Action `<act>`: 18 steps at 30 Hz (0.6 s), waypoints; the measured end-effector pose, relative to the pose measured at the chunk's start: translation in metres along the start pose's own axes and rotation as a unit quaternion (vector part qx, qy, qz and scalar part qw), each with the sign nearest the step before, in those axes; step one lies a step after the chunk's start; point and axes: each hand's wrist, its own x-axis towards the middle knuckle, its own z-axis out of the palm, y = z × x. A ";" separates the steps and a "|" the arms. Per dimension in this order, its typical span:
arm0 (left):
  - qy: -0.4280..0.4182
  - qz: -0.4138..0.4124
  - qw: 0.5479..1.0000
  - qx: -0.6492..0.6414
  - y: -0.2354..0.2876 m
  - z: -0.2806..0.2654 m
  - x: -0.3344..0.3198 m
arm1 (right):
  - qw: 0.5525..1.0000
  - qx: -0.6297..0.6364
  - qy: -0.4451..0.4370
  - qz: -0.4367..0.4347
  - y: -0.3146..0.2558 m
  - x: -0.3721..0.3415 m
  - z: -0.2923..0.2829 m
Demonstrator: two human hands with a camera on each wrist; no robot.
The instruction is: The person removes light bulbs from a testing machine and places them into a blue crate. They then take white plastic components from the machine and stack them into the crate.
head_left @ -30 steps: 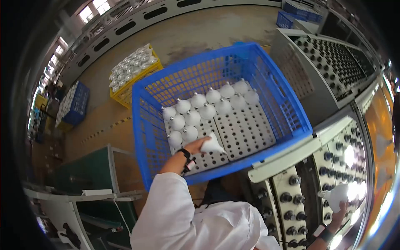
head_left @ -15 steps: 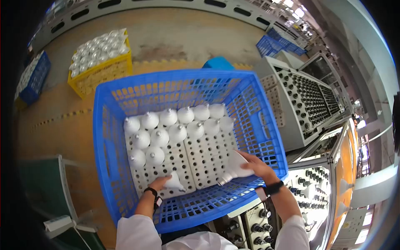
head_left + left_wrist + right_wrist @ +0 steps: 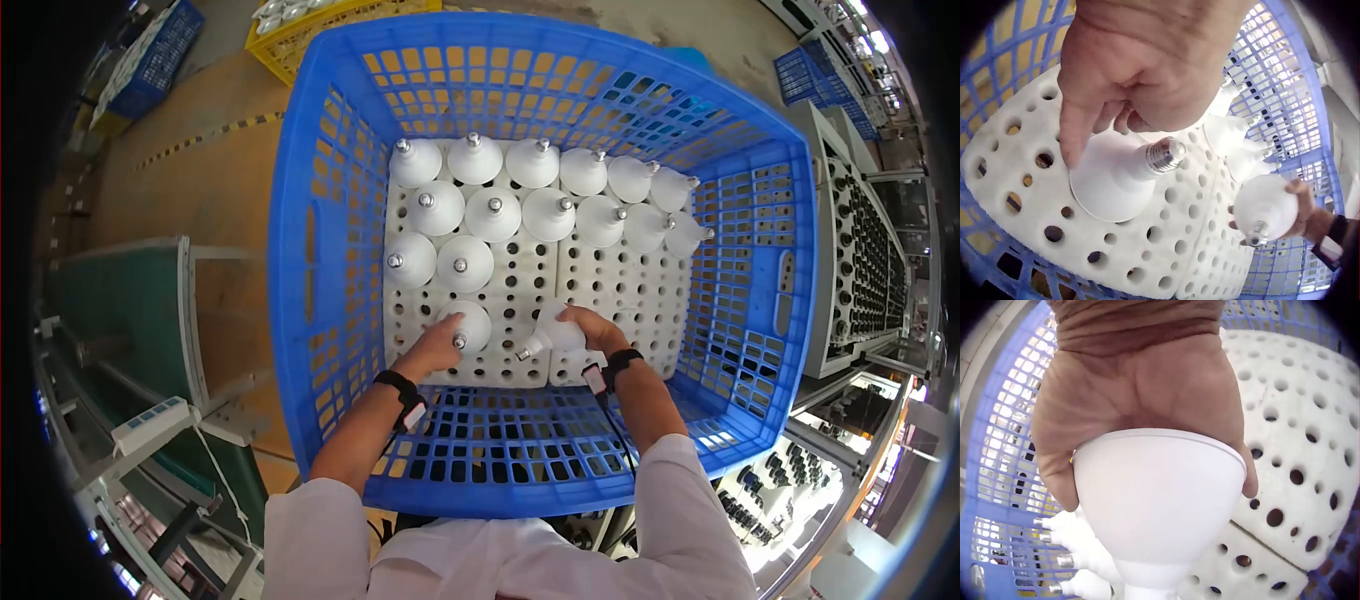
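Observation:
My left hand [image 3: 433, 347] holds a white light bulb [image 3: 474, 324] near the front left of the basket. Wide face down on the foam board [image 3: 1166, 250], that bulb [image 3: 1113, 181] has its metal screw cap tilted upward, with a finger along its side. To the right, my right hand [image 3: 597, 330] grips a second bulb [image 3: 560, 332] around its wide end. Its narrow cap end points down and to the left, above the board. In the right wrist view, thumb and fingers wrap opposite sides of this bulb [image 3: 1160, 500].
Several bulbs [image 3: 492, 213] stand in rows, caps up, at the back and left of the perforated board. The blue basket's walls [image 3: 295, 250] surround it. A green-topped bench [image 3: 115, 310] is at left, a rack of black sockets [image 3: 870, 250] at right.
My right hand came from the socket rack at right into the basket with its bulb. The left hand's bulb went from held sideways to standing face down on the foam. The view shifted too.

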 end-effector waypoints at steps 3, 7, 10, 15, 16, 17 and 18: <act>-0.008 0.105 0.994 0.043 0.001 0.007 -0.003 | 0.993 -0.035 0.116 -0.008 0.019 0.001 -0.024; -0.035 0.106 0.989 0.100 0.001 0.016 0.007 | 0.936 -0.260 0.224 -0.074 0.031 -0.017 -0.081; -0.012 0.128 0.990 0.049 0.053 -0.007 0.010 | 0.803 -0.488 0.282 -0.194 0.034 -0.039 -0.085; 0.067 0.189 0.979 0.023 0.093 0.001 0.070 | 0.782 -0.572 0.179 -0.172 0.006 -0.073 -0.006; 0.072 0.182 0.980 0.027 0.100 0.000 0.081 | 0.771 -0.592 0.179 -0.156 0.005 -0.072 0.002; 0.070 0.184 0.980 0.026 0.100 0.006 0.092 | 0.771 -0.591 0.180 -0.154 0.007 -0.065 0.002; 0.092 0.188 0.977 0.037 0.100 0.011 0.103 | 0.749 -0.607 0.204 -0.171 0.012 -0.055 -0.001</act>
